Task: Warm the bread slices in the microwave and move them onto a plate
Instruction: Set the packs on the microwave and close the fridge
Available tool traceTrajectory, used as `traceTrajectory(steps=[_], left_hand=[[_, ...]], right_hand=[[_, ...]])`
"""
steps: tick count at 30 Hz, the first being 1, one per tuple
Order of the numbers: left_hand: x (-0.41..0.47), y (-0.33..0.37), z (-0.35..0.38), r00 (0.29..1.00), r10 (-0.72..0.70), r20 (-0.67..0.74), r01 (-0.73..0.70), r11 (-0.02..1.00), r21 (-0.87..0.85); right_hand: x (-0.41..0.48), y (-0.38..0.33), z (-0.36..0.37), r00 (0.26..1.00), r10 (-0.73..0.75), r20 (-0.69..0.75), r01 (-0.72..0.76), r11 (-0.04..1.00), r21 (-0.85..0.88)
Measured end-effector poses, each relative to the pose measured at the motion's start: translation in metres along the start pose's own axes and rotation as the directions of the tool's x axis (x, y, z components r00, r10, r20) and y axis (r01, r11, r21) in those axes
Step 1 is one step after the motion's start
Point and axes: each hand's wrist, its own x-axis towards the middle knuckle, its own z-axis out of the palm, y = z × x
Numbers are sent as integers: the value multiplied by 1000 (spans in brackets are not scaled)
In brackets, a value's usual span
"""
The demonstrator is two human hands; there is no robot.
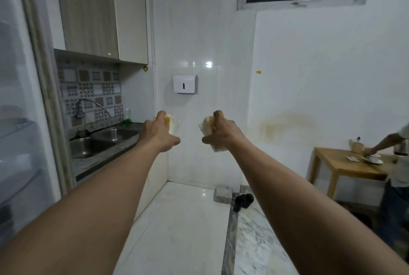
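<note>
My left hand point(159, 133) and right hand point(221, 133) each pinch bread slices point(169, 122) mid-frame; soft, light, hold edges gently.

Dim indoor light, tile glare, soft wide-angle blur.

Steel sink point(104, 139); wooden table point(345, 167)

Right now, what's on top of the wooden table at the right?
On the wooden table sit a white dish, a flat card and a brown container. Another person's hand covers the dish, so its contents can't be seen.
</note>
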Motion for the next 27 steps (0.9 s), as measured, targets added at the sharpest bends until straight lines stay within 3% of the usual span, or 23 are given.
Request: traceTrajectory(steps=[10,18,27], left_hand=[[124,-34,51,996,-79,-52,81,996,40],[230,-84,53,970,-186,-158,199,978,66],[295,-135,48,920,-306,-245,342,932,120]], right_hand=[[144,11,77,994,-90,60,86,994,72],[268,-29,132,968,-220,120,206,971,118],[351,-73,200,913,-360,192,316,922,224]])
